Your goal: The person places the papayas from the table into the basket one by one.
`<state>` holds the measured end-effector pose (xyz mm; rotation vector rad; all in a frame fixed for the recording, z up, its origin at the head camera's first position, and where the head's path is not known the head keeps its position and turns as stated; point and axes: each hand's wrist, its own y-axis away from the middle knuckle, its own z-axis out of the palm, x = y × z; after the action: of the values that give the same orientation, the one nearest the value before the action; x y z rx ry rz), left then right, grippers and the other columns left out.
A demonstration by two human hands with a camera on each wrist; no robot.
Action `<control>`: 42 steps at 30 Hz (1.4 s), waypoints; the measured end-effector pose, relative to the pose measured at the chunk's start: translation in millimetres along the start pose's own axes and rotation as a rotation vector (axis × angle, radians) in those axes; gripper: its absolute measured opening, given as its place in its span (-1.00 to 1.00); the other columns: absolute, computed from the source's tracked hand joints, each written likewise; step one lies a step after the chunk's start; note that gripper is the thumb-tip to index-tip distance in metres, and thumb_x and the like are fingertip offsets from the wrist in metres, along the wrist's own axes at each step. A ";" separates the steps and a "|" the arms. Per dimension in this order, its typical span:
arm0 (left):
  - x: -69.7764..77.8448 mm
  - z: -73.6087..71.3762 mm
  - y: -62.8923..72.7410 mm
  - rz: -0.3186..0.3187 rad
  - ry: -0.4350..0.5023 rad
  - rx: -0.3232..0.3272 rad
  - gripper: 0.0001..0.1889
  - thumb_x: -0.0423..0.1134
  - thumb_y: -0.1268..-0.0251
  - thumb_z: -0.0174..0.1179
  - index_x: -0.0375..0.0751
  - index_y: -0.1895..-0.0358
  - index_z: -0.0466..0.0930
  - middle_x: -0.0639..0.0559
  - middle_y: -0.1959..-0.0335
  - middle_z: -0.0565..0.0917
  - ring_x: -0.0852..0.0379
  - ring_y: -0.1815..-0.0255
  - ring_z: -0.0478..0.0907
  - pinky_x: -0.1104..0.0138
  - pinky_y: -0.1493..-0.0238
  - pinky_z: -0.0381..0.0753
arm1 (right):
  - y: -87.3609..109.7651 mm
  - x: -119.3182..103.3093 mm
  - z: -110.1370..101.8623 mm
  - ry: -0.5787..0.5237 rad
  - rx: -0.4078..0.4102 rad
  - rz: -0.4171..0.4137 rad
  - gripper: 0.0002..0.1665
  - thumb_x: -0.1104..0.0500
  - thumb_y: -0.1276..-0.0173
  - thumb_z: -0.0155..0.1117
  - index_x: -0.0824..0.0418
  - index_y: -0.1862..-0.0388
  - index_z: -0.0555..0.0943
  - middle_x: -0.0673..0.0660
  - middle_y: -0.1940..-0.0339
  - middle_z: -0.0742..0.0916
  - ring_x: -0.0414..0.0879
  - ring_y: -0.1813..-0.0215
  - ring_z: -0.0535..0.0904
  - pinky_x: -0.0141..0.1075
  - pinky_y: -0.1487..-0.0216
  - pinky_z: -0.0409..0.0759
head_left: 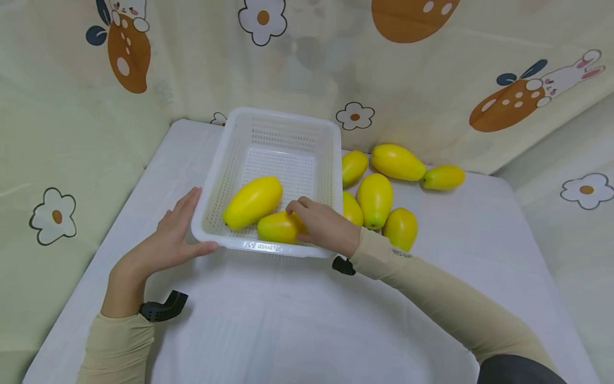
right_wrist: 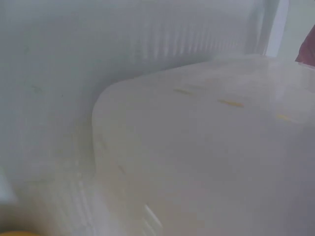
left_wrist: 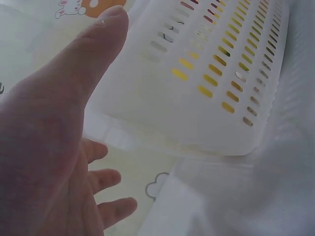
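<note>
A white perforated plastic basket point(head_left: 268, 246) holds two smooth yellow papayas. The larger papaya point(head_left: 256, 200) lies slanted at the left inside. Nearer the front rim, my right hand point(head_left: 326, 221) reaches over the basket's right side and grips the right end of the second papaya point(head_left: 278, 228), fingers curled over it and thumb low by the rim. My left hand point(head_left: 168, 234) rests at the front left corner, thumb by the front rim and fingers straight along the left side. In the left wrist view, the left thumb point(left_wrist: 98, 44) lies close along the basket wall point(left_wrist: 147, 108).
Right of the basket, several more yellow papayas point(head_left: 375, 201) lie grouped on the white-covered table point(head_left: 288, 320), one papaya point(head_left: 443, 177) farthest right. Behind stands a patterned cream curtain point(head_left: 192, 64). The basket's outer corner point(right_wrist: 172, 123) fills much of the right wrist view.
</note>
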<state>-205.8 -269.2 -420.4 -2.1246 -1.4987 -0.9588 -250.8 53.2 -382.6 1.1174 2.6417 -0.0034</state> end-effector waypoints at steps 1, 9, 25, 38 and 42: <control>0.3 0.4 -0.4 -0.001 0.001 0.002 0.19 0.17 -0.08 0.30 0.04 -0.52 -0.49 -0.08 -0.56 -0.31 -0.19 -0.54 -0.31 -0.32 -0.35 -0.40 | 0.0 -0.5 0.2 0.001 0.004 -0.004 -0.45 0.14 -0.21 0.39 0.21 -0.13 0.42 0.11 -0.01 0.58 -0.11 0.21 0.53 -0.36 0.04 0.60; 2.1 2.3 -1.9 0.005 0.025 0.008 0.16 0.14 -0.09 0.31 0.12 -0.52 -0.46 -0.08 -0.56 -0.28 -0.20 -0.54 -0.30 -0.34 -0.34 -0.38 | 4.2 -4.7 -2.3 -0.006 0.045 -0.008 -0.51 0.16 -0.22 0.37 0.19 -0.10 0.45 0.09 -0.02 0.56 -0.12 0.17 0.52 -0.37 0.00 0.60; 0.3 7.0 -4.1 0.056 0.036 0.054 0.15 0.02 -0.02 0.39 0.22 -0.51 -0.35 -0.02 -0.55 -0.14 -0.17 -0.47 -0.13 -0.37 -0.28 -0.21 | 58.3 16.3 -31.2 -0.108 0.427 0.014 -0.48 0.21 -0.22 0.36 0.22 -0.15 0.46 0.13 -0.21 0.54 0.01 -0.07 0.59 -0.21 -0.06 0.61; -0.5 6.1 -5.3 0.071 0.038 0.049 0.15 -0.04 -0.01 0.41 0.26 -0.51 -0.35 0.00 -0.53 -0.09 -0.13 -0.44 -0.07 -0.32 -0.25 -0.08 | 126.4 90.8 -31.4 -0.202 0.742 0.327 -0.34 0.32 -0.20 0.33 0.28 -0.29 0.39 0.26 -0.22 0.49 0.14 -0.21 0.42 0.03 -0.23 0.45; -2.3 8.0 -4.0 0.085 0.042 0.056 0.17 -0.09 -0.01 0.42 0.25 -0.51 -0.37 0.01 -0.54 -0.10 -0.14 -0.43 -0.07 -0.29 -0.25 -0.04 | 144.5 111.5 -22.5 -0.258 0.731 0.449 -0.33 0.27 -0.24 0.30 0.24 -0.34 0.34 0.26 -0.28 0.44 0.14 -0.28 0.34 0.11 -0.28 0.37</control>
<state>-207.5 -264.2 -428.0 -2.0976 -1.3868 -0.9146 -228.7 235.6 -373.9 1.7550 2.1313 -1.0106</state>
